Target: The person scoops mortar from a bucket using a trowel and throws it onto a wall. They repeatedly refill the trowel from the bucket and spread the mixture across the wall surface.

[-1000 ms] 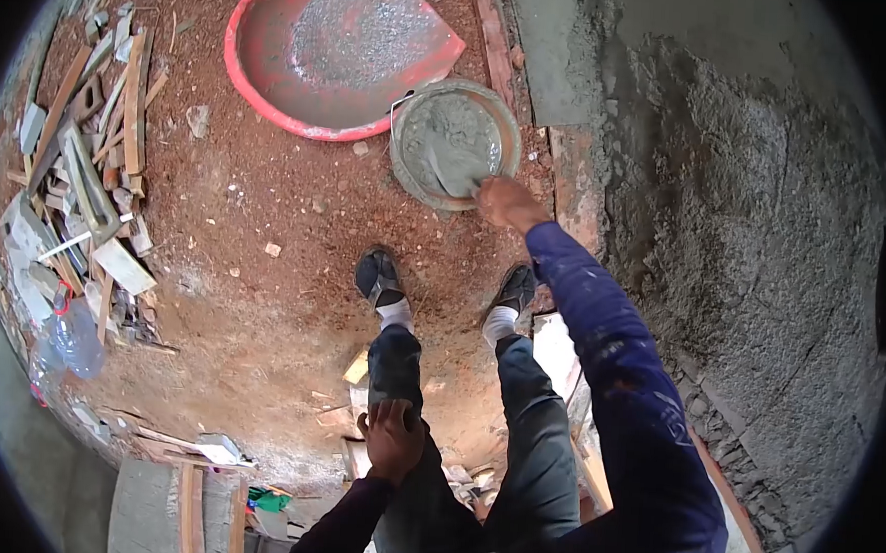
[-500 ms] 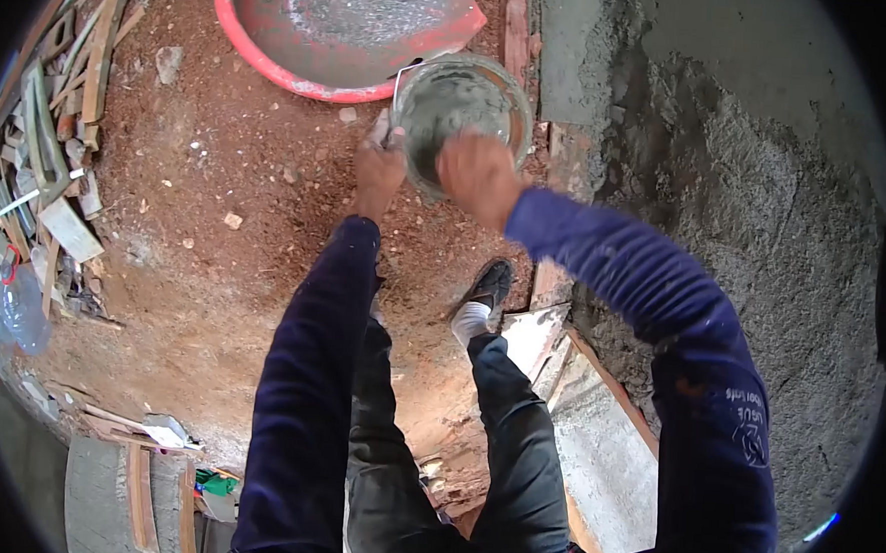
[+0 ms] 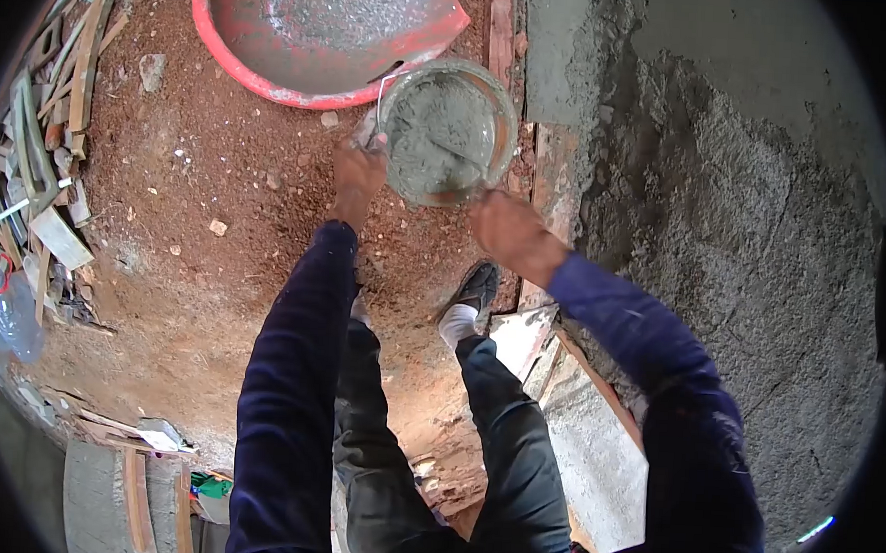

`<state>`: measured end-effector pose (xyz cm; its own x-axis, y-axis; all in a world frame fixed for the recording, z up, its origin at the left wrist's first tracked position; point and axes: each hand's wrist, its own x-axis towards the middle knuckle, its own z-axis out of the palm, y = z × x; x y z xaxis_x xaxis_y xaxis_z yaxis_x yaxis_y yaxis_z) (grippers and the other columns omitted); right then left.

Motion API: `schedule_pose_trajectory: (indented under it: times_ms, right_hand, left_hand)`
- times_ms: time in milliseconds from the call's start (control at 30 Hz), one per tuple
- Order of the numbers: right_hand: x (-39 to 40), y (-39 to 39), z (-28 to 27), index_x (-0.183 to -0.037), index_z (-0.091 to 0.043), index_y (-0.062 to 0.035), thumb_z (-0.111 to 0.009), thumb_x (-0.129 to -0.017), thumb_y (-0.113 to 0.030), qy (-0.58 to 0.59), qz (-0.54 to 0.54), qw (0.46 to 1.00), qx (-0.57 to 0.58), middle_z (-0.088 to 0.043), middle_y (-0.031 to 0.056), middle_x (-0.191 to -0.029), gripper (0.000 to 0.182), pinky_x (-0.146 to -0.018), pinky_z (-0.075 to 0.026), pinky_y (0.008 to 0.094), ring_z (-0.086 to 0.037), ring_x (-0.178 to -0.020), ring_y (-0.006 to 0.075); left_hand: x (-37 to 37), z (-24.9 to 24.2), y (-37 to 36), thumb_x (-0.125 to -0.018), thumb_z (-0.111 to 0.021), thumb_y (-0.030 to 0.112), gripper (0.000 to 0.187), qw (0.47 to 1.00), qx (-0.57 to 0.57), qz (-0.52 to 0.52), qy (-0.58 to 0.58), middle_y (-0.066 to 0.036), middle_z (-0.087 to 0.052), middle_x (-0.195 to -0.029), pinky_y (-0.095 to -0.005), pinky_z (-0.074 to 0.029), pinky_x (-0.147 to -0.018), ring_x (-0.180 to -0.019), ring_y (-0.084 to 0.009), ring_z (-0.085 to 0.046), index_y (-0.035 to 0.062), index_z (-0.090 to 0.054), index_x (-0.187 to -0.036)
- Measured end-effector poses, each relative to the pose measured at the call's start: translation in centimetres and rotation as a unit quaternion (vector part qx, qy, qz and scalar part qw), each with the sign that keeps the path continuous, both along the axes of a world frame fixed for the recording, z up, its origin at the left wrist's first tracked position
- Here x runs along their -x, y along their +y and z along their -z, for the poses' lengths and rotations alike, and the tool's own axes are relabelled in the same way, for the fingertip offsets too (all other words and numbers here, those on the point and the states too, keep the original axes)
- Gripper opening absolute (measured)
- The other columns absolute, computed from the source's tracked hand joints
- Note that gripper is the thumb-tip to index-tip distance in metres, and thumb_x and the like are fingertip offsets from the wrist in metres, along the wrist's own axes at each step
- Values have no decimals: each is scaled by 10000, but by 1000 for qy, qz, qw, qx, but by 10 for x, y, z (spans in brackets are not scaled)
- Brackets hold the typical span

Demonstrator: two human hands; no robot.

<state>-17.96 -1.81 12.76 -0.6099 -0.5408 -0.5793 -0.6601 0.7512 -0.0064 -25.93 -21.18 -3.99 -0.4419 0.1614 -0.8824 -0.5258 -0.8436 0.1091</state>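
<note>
We see the bucket (image 3: 443, 131) of grey mortar on the floor just ahead of both hands; left hand (image 3: 356, 170) grips its near-left rim; right hand (image 3: 503, 227), closed, sits at its near-right edge.

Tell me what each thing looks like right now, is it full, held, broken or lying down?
Round pan: filled with wet grey mortar, on the ground.
Left hand: gripping the pan's left rim.
Right hand: closed at the pan's near rim; what it holds cannot be told.
Red basin: rim broken, thin grey residue inside.
Plastic bottle: lying on its side.
Wood scraps: piled loosely.
Wall: rough grey coat.
</note>
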Motion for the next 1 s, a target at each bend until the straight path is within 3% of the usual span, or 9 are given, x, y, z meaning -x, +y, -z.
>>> schedule_pose_trajectory:
  times_ms: [233, 300, 367, 467, 567, 700, 733, 767, 1000]
  right_hand:
    - [101, 40, 1, -896, -597, -31, -553, -858, -132, 46, 90, 972, 211, -616, 95, -762, 117, -601, -513, 431, -598, -637, 255]
    - [91, -43, 28, -702, -697, -78, -601, -798, -129, 164, 43, 985, 34, -634, 121, -660, 145, -504, -529, 415, -667, -697, 271]
    - [29, -70, 96, -1107, -569, 8, -511, -902, -149, -95, 98, 981, -140, -588, 88, -891, 265, -573, -519, 412, -579, -623, 217]
    - [68, -41, -61, -1112, -548, 79, -500, -940, -173, -65, -64, 964, -249, -569, 84, -840, 308, -420, -456, 287, -555, -599, 119]
    - [81, 36, -62, -1149, -618, 36, -592, -893, -222, 41, -217, 962, -159, -637, 134, -964, 364, -523, -539, 378, -668, -809, 211]
    - [98, 97, 26, -1107, -589, 7, -562, -933, -216, -251, 97, 963, 7, -609, 61, -810, 284, -449, -506, 324, -590, -592, 149]
    - [90, 101, 40, -1054, -597, -16, -555, -948, -224, -380, 296, 857, 185, -593, 30, -751, 238, -407, -484, 307, -548, -514, 135]
    - [81, 77, 25, -1013, -590, -41, -564, -962, -231, -510, 646, 557, 113, -550, 8, -685, 199, -426, -489, 270, -521, -500, 118]
    - [22, -4, 68, -894, -519, -13, -603, -921, -94, -575, 738, 45, 350, -470, -21, -652, 120, -407, -447, 196, -485, -487, 72]
  left_hand:
    - [-13, 26, -7, -985, -423, 250, 307, 976, 72, 146, 148, -70, -653, -1110, -322, -488, -859, -1039, -182, -592, 37, -626, -1075]
    - [-16, 41, -21, -998, -405, 273, 334, 925, 118, 274, 234, -72, -651, -1116, -330, -485, -875, -1062, -177, -586, 33, -622, -1080]
    - [-16, 59, -34, -1010, -386, 295, 360, 902, 86, 325, 272, -74, -648, -1121, -339, -482, -891, -1086, -171, -580, 29, -618, -1085]
    - [-70, 191, -15, -1005, -425, 226, 305, 932, 169, 89, 309, -106, -626, -1135, -327, -491, -889, -1075, -175, -576, -11, -608, -1064]
    - [-27, 48, -8, -985, -434, 171, 276, 955, 123, 170, 212, -113, -619, -1134, -319, -493, -893, -1064, -189, -573, -31, -597, -1076]
    - [-13, 23, 2, -965, -442, 117, 253, 958, 91, 178, 207, -121, -611, -1133, -311, -496, -898, -1053, -203, -569, -51, -586, -1088]
    - [-11, 26, 4, -963, -437, 118, 251, 901, 241, 250, 261, -112, -615, -1109, -312, -497, -886, -1026, -202, -571, -46, -589, -1076]
    - [-15, 29, 0, -960, -431, 119, 250, 814, 382, 319, 301, -103, -620, -1084, -312, -497, -874, -999, -201, -572, -42, -592, -1065]
    - [-13, -1, -12, -958, -496, 127, 235, 832, 345, 369, 226, -52, -649, -938, -268, -483, -699, -833, -151, -589, -42, -634, -1046]
